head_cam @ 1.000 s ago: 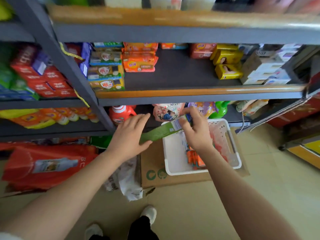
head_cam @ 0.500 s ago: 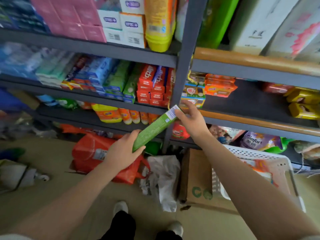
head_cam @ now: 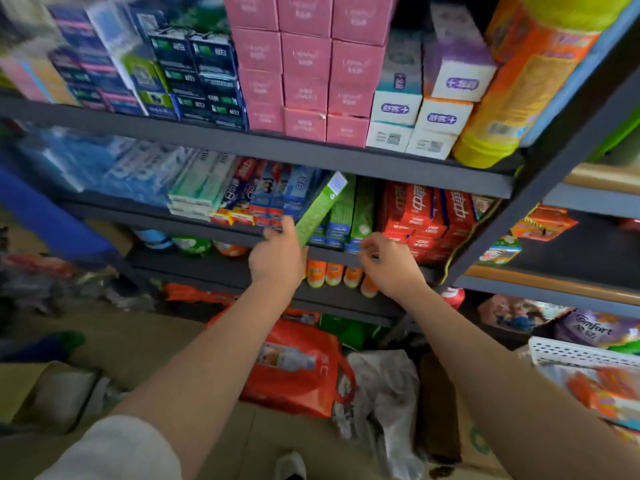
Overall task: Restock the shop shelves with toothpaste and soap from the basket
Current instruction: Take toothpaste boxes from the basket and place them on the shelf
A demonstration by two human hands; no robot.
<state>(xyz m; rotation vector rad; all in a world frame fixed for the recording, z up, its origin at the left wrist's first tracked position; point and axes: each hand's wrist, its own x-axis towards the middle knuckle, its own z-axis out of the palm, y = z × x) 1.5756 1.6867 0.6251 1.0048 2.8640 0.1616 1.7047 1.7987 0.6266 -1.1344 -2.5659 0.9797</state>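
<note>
My left hand (head_cam: 277, 256) grips the lower end of a long green toothpaste box (head_cam: 320, 207). The box tilts up and to the right, its top end in front of the green boxes (head_cam: 353, 211) stacked on the middle shelf (head_cam: 221, 228). My right hand (head_cam: 389, 263) hangs just right of it at the shelf's front edge, fingers loosely curled and holding nothing. The white basket (head_cam: 571, 355) shows at the lower right, with orange packs (head_cam: 609, 386) inside.
Red toothpaste boxes (head_cam: 426, 216) fill the shelf to the right, blue and white ones (head_cam: 194, 183) to the left. Pink boxes (head_cam: 304, 64) stand on the shelf above. An orange bag (head_cam: 298, 372), a white plastic bag (head_cam: 377, 393) and a cardboard box (head_cam: 450, 420) lie on the floor below.
The view swung from the basket up and left to the toothpaste shelf. My right hand let go of the green box; my left hand lifted it up to the middle shelf.
</note>
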